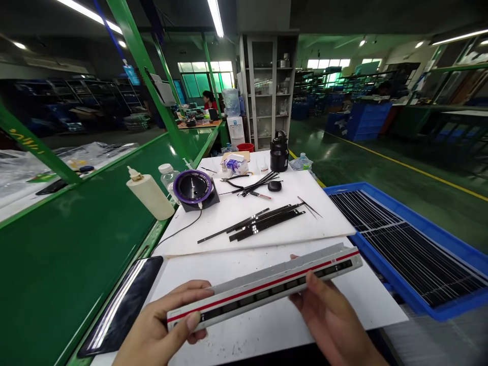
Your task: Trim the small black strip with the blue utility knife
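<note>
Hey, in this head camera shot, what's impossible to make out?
- Left hand and right hand: wrists cut off by the bottom edge.
- Long white bar with a red stripe: its back hidden from view; dark inserts too small to identify.
- Blue tray: cut off at the right edge.
- Pouch: print too small.

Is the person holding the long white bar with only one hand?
No, both hands hold it: the left hand grips one end of the long white bar and the right hand supports it nearer the other end.
</note>
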Demonstrator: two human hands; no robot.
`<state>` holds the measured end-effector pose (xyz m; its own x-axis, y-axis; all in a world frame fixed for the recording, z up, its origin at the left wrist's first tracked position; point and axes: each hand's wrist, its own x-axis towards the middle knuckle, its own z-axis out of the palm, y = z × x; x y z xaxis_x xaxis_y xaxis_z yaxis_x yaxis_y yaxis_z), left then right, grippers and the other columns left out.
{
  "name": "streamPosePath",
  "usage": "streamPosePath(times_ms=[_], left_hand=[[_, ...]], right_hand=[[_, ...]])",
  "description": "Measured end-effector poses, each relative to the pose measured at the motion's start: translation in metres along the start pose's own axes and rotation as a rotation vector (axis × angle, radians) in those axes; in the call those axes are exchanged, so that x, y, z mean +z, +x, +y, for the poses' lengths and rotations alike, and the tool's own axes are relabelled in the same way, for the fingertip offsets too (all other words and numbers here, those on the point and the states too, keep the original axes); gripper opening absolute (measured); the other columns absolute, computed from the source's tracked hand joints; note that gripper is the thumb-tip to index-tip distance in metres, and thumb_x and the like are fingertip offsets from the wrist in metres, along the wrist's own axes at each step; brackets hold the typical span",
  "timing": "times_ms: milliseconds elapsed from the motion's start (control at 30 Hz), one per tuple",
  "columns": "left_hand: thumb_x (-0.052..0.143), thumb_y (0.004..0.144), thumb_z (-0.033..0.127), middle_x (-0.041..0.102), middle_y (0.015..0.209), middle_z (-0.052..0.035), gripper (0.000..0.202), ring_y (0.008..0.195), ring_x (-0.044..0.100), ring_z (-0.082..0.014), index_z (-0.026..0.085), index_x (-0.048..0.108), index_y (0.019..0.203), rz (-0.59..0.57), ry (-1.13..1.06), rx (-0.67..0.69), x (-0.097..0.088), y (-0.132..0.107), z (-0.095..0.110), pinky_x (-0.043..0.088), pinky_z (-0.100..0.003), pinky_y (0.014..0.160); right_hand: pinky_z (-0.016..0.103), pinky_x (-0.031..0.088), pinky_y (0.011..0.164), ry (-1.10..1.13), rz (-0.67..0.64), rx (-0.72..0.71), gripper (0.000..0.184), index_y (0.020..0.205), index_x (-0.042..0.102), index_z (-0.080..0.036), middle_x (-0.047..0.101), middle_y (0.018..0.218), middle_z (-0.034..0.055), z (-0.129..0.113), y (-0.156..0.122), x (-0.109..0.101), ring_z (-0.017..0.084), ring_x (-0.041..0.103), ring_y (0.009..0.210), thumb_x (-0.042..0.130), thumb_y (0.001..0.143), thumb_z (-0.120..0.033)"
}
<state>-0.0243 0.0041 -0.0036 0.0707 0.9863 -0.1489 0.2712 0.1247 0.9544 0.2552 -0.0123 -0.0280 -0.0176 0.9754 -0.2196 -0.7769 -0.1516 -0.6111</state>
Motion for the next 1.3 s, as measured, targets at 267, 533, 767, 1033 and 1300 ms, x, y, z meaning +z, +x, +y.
streamPosePath(times_ms=[267, 533, 767, 1033, 1300], left_hand=[[0.073, 0.075, 0.052, 0.066, 0.123, -0.0126, 0.037, 0.058, 0.064, -0.0192, 0.025, 0.08, 0.099, -0.035, 0.033, 0.047, -0.013, 0.006, 0.003, 0.06, -0.037, 0.058], [0.076, 0.069, 0.056, 0.069, 0.121, -0.0122, 0.038, 0.085, 0.068, -0.0332, 0.027, 0.082, 0.092, 0.069, 0.049, 0.034, -0.019, 0.005, 0.001, 0.061, -0.035, 0.055], [0.079, 0.065, 0.055, 0.07, 0.119, -0.0118, 0.041, 0.084, 0.069, -0.0341, 0.026, 0.082, 0.093, 0.045, 0.081, 0.008, -0.014, 0.009, 0.007, 0.064, -0.037, 0.058], [0.076, 0.07, 0.054, 0.067, 0.122, -0.0114, 0.037, 0.116, 0.058, -0.0447, 0.026, 0.081, 0.093, 0.1, 0.109, 0.076, -0.027, 0.007, -0.008, 0.065, -0.037, 0.06], [0.077, 0.069, 0.054, 0.067, 0.12, -0.0111, 0.038, 0.112, 0.061, -0.0398, 0.025, 0.08, 0.093, 0.118, 0.17, 0.1, -0.021, 0.003, -0.005, 0.064, -0.033, 0.065]], right_hand=[[0.037, 0.053, 0.093, 0.112, 0.051, -0.101, 0.034, 0.124, 0.067, -0.028, 0.066, 0.126, 0.0044, -0.036, 0.008, -0.006, 0.024, 0.058, 0.116, 0.069, 0.091, -0.038], [0.037, 0.054, 0.092, 0.089, 0.029, -0.136, 0.028, 0.119, 0.069, -0.028, 0.066, 0.124, 0.0057, -0.046, 0.006, -0.011, 0.024, 0.058, 0.115, 0.063, 0.095, -0.04], [0.031, 0.053, 0.077, 0.041, 0.061, -0.076, 0.024, 0.109, 0.071, -0.029, 0.068, 0.112, 0.0042, -0.037, 0.017, -0.029, 0.021, 0.059, 0.096, 0.064, 0.093, -0.045], [0.03, 0.053, 0.079, -0.129, 0.037, -0.198, 0.026, 0.107, 0.072, -0.024, 0.066, 0.11, 0.0068, -0.045, 0.013, -0.03, 0.023, 0.056, 0.102, 0.058, 0.097, -0.045], [0.029, 0.052, 0.072, -0.222, 0.023, -0.296, 0.026, 0.103, 0.071, -0.024, 0.065, 0.1, 0.005, -0.035, 0.015, -0.035, 0.02, 0.055, 0.085, 0.057, 0.098, -0.044]])
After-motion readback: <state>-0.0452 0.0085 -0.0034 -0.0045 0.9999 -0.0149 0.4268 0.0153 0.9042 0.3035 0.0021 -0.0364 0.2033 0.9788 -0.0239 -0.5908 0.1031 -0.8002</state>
